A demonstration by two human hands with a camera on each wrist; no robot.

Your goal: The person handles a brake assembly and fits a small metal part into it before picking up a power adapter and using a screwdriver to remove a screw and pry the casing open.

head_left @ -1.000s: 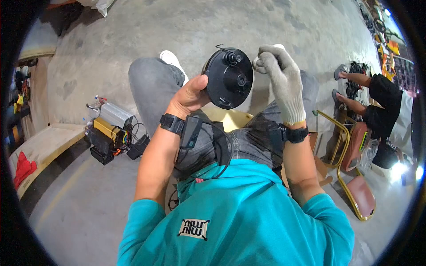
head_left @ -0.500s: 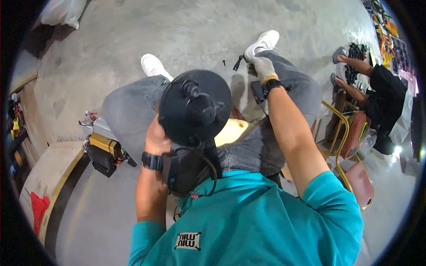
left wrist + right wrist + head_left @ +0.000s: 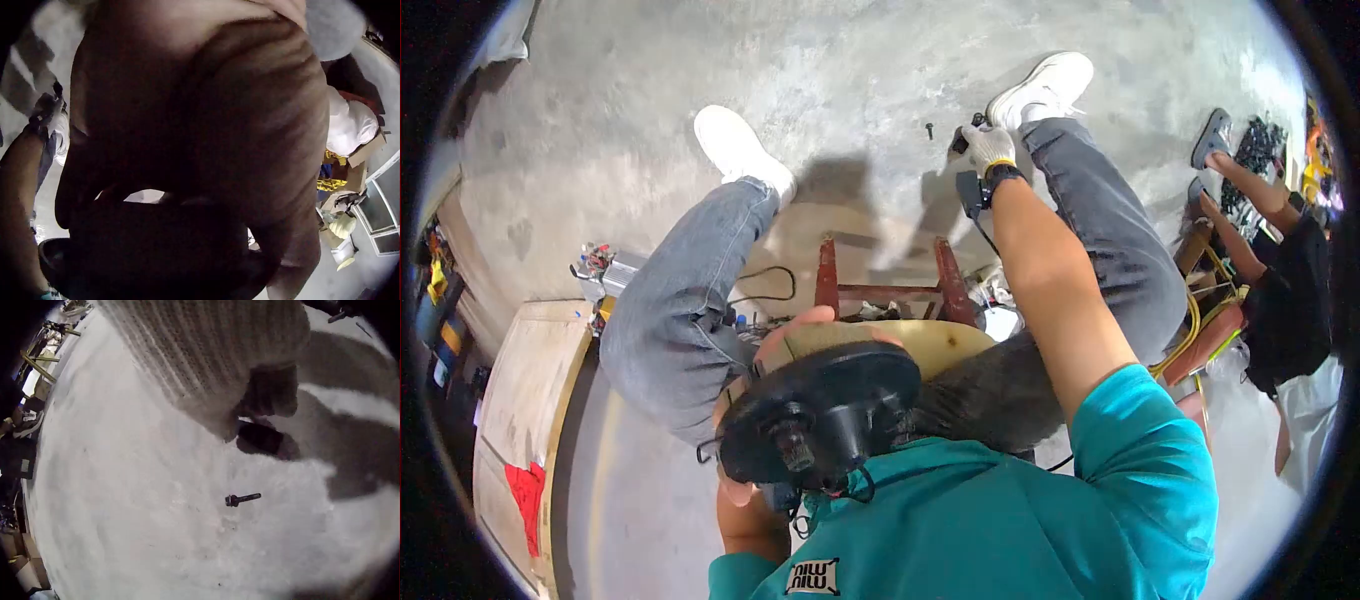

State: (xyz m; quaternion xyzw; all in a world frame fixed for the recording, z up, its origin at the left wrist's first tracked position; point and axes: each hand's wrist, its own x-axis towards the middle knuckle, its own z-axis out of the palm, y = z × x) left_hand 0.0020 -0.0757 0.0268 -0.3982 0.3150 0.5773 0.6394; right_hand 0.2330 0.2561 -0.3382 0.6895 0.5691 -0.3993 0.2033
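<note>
My bare left hand (image 3: pixel 206 119) holds a black round brake drum-like part (image 3: pixel 825 410) low over my lap, its face with round bosses turned up. Most of that hand is hidden beneath the part in the head view, with fingers showing at the rim. Down at the floor beside my right shoe, my gloved right hand (image 3: pixel 990 148) pinches a small black lever-like piece (image 3: pixel 259 437). The glove covers part of this piece. A dark bolt (image 3: pixel 242 499) lies on the concrete close by, left of the glove in the head view.
A red-legged wooden stool (image 3: pixel 890 292) stands between my legs. At the left are a pale board (image 3: pixel 530 400) with a red cloth (image 3: pixel 527 500) and a silver box with wires (image 3: pixel 612 268). Another person (image 3: pixel 1290 310) is at the right, near a gold-framed chair (image 3: pixel 1190 340).
The right hand has reached forward and down to the floor, taking hold of the small black piece. The left hand has brought the round part back toward my body and tilted it.
</note>
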